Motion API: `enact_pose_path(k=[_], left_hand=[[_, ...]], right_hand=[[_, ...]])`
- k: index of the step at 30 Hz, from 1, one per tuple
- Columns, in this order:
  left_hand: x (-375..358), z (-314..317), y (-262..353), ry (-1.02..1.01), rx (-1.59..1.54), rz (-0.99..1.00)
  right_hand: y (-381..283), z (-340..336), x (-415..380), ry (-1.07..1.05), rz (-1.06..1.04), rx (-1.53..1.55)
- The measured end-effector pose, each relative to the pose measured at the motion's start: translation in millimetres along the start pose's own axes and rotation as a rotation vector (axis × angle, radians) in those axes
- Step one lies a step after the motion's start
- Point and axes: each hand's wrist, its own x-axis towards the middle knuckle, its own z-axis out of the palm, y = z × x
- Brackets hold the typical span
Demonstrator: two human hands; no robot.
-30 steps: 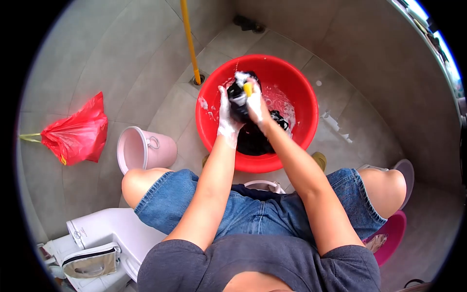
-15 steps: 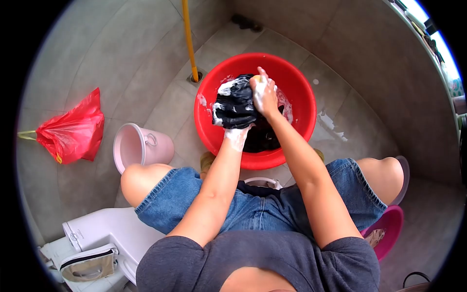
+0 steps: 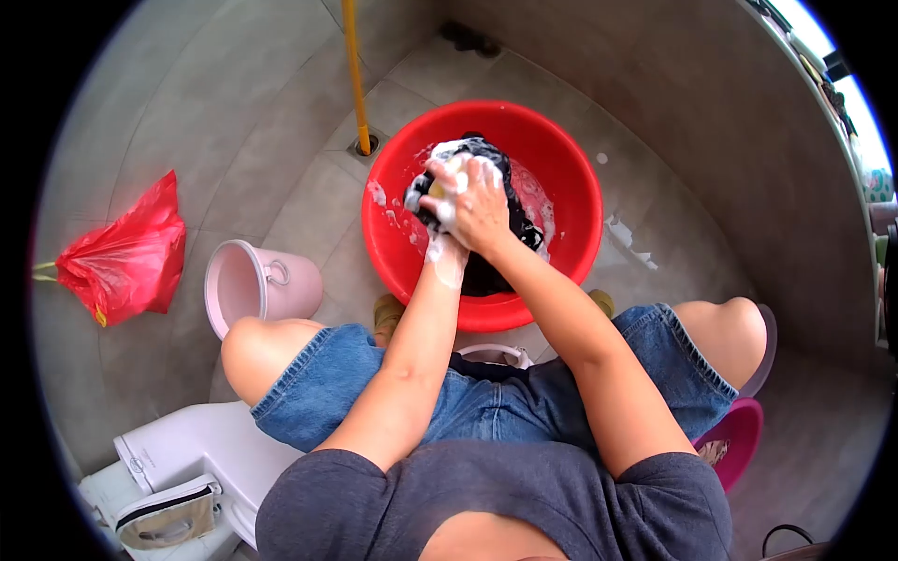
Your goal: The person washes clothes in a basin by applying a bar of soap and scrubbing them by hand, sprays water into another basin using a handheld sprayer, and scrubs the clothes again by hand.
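Note:
A red basin (image 3: 582, 201) stands on the tiled floor between my feet. Black cloth (image 3: 517, 201) streaked with white suds is bunched inside it. My right hand (image 3: 475, 208) lies over the cloth, its foamy fingers curved around a yellowish piece (image 3: 438, 189), perhaps soap. Beneath the cloth is my left hand (image 3: 447, 245); only its sudsy wrist shows, and its fingers are hidden.
A pink bucket (image 3: 295, 285) lies tipped on the left, beyond it a red plastic bag (image 3: 136, 257). The yellow pole (image 3: 355, 79) rises behind the basin. A magenta basin (image 3: 744, 444) is at lower right, a white toilet (image 3: 196, 439) at lower left.
My right hand has moved left from the cloth's right edge onto its top. The cloth is less spread out, and the whole view has shifted slightly.

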Motion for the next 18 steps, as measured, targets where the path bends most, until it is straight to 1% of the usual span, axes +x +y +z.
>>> enact_pose_path(k=[2, 4, 5, 6, 7, 8, 10, 11, 12, 13, 14, 15, 16, 17, 18], left_hand=[[1.7, 0.9, -5.0, 0.038, 0.008, -0.018], [11.9, -10.8, -6.0, 0.101, -0.131, -0.029], [6.4, -5.3, 1.4, -0.009, 0.173, 0.035], [-1.7, 19.5, 4.7, 0.027, 0.066, -0.003], [-10.0, 45.6, 8.1, 0.068, -0.042, -0.038], [-4.0, 31.0, 7.1, 0.073, 0.064, -0.044], [6.0, -0.5, 2.9, 0.097, 0.094, 0.010], [-1.8, 34.1, 2.9, 0.174, 0.091, 0.094], [-10.9, 47.4, 9.1, 0.075, 0.052, 0.073], [-13.4, 48.5, 11.1, 0.037, 0.058, 0.041], [-18.4, 46.7, 14.4, 0.026, 0.079, 0.025], [-22.1, 44.9, 16.1, 0.027, 0.107, 0.002], [-23.1, 43.8, 17.0, 0.032, 0.137, -0.020], [-23.7, 42.9, 17.9, 0.036, 0.161, -0.042], [-22.8, 41.4, 19.5, 0.040, 0.184, -0.063]], right_hand=[[15.6, -4.2, 10.5, 0.169, 0.170, -0.025], [39.4, 0.8, 23.0, 0.215, 0.505, 0.052], [77.9, 17.3, 27.1, 0.209, 0.738, 0.353], [110.7, 29.1, 26.2, 0.198, 0.963, 0.662], [104.6, 5.7, 33.8, 0.191, 1.258, 1.364], [99.0, -3.4, 33.5, 0.268, 1.207, 1.371], [90.5, 15.1, 31.1, 0.217, 0.795, 0.828], [62.5, 8.3, 32.3, 0.074, 0.754, 0.774], [24.1, 3.6, 23.9, -0.053, 0.837, 0.382], [17.2, 31.2, 2.6, 0.051, 0.420, 0.144], [-11.3, 2.5, 2.2, -0.091, 0.305, 0.123], [-24.6, 13.9, -13.6, 0.001, 0.195, 0.089], [-42.0, 0.3, -19.5, -0.166, 0.255, 0.234], [-47.9, -3.8, -24.0, -0.098, 0.105, 0.257], [-42.8, 25.2, -26.1, -0.017, 0.026, 0.193]])
